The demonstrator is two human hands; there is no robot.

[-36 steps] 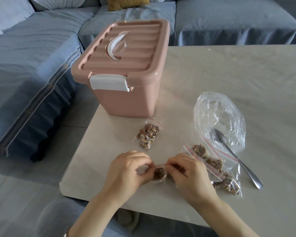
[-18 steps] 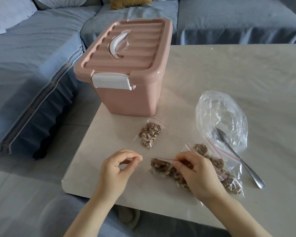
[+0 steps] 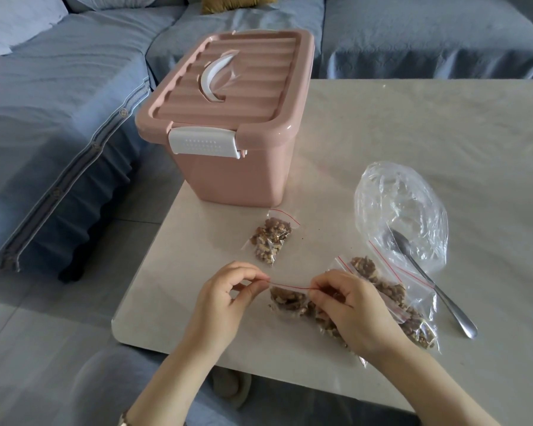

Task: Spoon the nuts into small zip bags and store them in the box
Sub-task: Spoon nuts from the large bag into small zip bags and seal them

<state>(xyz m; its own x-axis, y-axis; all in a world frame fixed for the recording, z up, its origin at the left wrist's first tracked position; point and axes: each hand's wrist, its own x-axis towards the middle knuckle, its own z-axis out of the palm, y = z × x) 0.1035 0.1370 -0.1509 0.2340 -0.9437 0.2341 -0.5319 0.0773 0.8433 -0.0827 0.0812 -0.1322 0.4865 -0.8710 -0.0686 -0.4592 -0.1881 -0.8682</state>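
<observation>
A small zip bag of nuts (image 3: pixel 286 300) lies near the table's front edge. My left hand (image 3: pixel 225 299) pinches the left end of its red zip strip, and my right hand (image 3: pixel 351 309) pinches the right end. Another filled zip bag (image 3: pixel 271 238) lies just in front of the pink box (image 3: pixel 228 118), whose lid is shut and latched. More filled zip bags (image 3: pixel 394 299) lie partly under my right hand. A metal spoon (image 3: pixel 428 278) rests with its bowl inside a large, nearly empty clear plastic bag (image 3: pixel 400 210).
The pale table (image 3: pixel 413 133) has its left edge right beside the box and its front edge under my wrists. A grey-blue sofa (image 3: pixel 59 118) wraps around the left and far sides. Bare tabletop stretches to the right and behind the clear bag.
My hands first held the bag's top close together. The left hand let go and drew left, then took the strip's left end again; the bag now lies flatter.
</observation>
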